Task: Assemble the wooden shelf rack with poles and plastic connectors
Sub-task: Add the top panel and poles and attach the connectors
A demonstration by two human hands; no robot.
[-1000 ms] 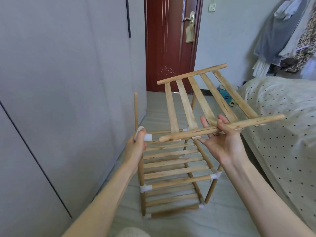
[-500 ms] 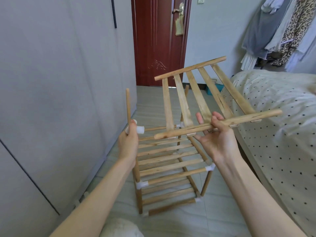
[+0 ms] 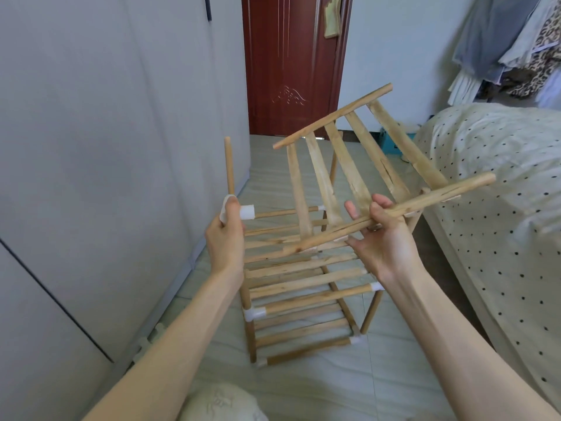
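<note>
Pale slatted shelf panel [image 3: 358, 165], tilted above rack [image 3: 303, 287]

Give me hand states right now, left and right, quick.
Left hand: grips the white plastic connector on the upright wooden pole.
Right hand: holds the loose slatted wooden shelf panel by its near rail.

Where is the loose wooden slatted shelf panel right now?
The wooden slatted shelf panel is held tilted in the right hand, above the partly built wooden rack, centre of view.
</note>
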